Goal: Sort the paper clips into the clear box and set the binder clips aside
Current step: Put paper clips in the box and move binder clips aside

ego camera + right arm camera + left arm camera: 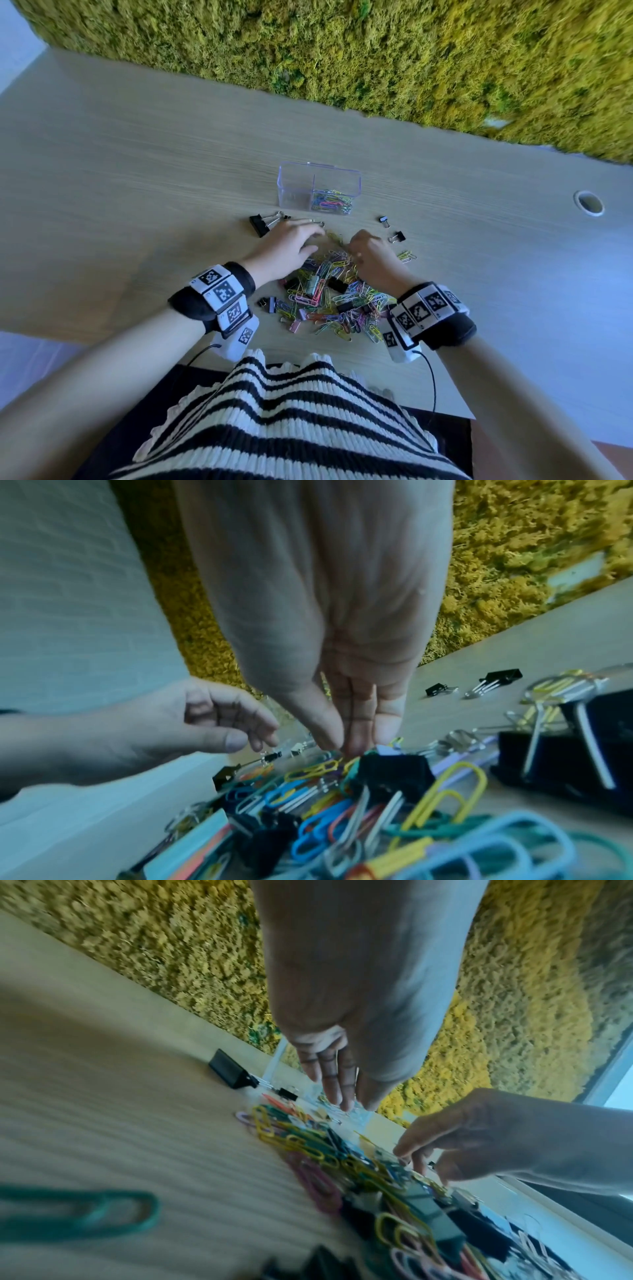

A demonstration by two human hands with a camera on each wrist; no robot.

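A heap of coloured paper clips [335,298] mixed with binder clips lies on the wooden table [137,171] in front of me. Behind it stands the clear box [318,186], with paper clips [331,202] in its right compartment. My left hand [313,233] hovers over the heap's far left edge with loosely bent fingers [253,737] and holds nothing. My right hand [352,240] reaches down at the heap's far edge, where its thumb and fingertips [342,746] pinch together on yellow paper clips [322,768]. A large black binder clip [259,224] lies left of the left hand.
Two small black binder clips [384,221] [397,236] lie apart to the right of the box, with a loose yellow paper clip [406,255] near them. A moss wall [376,51] backs the table. At far right is a round cable hole [588,202].
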